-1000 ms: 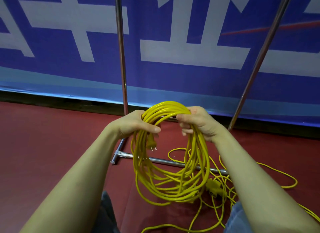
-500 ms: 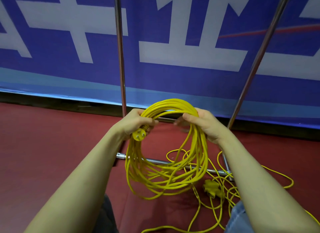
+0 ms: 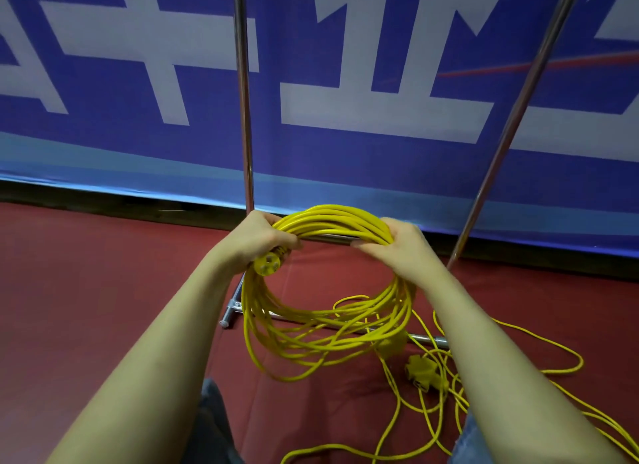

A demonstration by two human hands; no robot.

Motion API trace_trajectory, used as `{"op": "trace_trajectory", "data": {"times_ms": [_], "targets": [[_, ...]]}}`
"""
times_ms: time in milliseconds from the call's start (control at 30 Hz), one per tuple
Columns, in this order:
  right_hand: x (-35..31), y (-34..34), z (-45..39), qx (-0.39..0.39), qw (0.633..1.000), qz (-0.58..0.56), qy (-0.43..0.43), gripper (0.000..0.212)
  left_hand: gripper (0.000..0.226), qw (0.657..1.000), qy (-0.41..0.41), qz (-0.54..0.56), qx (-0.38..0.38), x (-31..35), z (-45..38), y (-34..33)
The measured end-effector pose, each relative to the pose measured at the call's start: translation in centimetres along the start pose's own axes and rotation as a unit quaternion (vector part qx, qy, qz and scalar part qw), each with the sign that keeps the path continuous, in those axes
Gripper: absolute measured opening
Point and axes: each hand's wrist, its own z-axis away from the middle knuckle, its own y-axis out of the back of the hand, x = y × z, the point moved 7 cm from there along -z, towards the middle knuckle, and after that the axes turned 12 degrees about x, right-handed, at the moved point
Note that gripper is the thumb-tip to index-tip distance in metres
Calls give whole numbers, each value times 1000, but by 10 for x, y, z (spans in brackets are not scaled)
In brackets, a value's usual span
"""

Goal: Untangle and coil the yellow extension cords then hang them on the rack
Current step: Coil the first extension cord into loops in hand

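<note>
A coiled yellow extension cord hangs in a round loop between my hands, in front of the rack. My left hand grips the coil's upper left, and the cord's yellow plug sticks out below its fingers. My right hand grips the coil's upper right, thumb lying along the strands. A second yellow cord lies loose and tangled on the floor at the lower right, with its yellow socket block among the loops. The rack's two chrome uprights rise behind the coil.
The rack's chrome base bar lies on the red floor under the coil. A blue and white banner covers the wall behind. My denim-clad knees show at the bottom edge.
Both hands raised the coil a little and drew its top strands together. The plug, first hanging inside the loop, is now tucked under my left hand.
</note>
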Motion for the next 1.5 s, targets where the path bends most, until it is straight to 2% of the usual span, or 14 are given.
{"op": "trace_trajectory", "data": {"times_ms": [167, 267, 367, 467, 633, 833, 933, 1000, 1167, 1200, 1333, 1500], "targets": [[-14, -2, 7, -81, 986, -136, -48, 6, 11, 999, -25, 32, -12, 6, 3, -3], [-15, -8, 10, -114, 965, -212, -102, 14, 11, 999, -34, 26, -30, 8, 4, -3], [-14, -4, 7, -110, 972, -183, -102, 23, 13, 997, -32, 40, -54, 8, 7, -3], [-22, -2, 7, -106, 966, -215, -98, 23, 8, 995, -36, 48, -75, 12, 11, 0], [-50, -2, 3, -114, 962, -235, -84, 22, 13, 990, -78, -45, -107, 34, 23, 7], [-84, 24, -1, -81, 971, -221, -46, 22, 29, 984, -151, -17, -96, 80, 38, 6], [-102, 44, -6, -69, 977, -201, -37, 21, 51, 975, -205, -21, -84, 109, 42, 6], [-117, 57, -11, -66, 982, -176, -24, 20, 57, 967, -240, -22, -79, 134, 45, 9], [-152, 80, -15, -78, 986, -149, -6, 17, 67, 962, -264, -5, -69, 182, 53, 20], [-157, 82, -15, -78, 986, -144, -2, 17, 65, 962, -265, -7, -71, 189, 54, 21], [-168, 91, -14, -67, 988, -138, 8, 25, 32, 949, -279, -112, -99, 210, 60, 14], [-175, 100, -12, -53, 989, -137, 13, 22, 32, 945, -274, -136, -119, 213, 65, 5]]}}
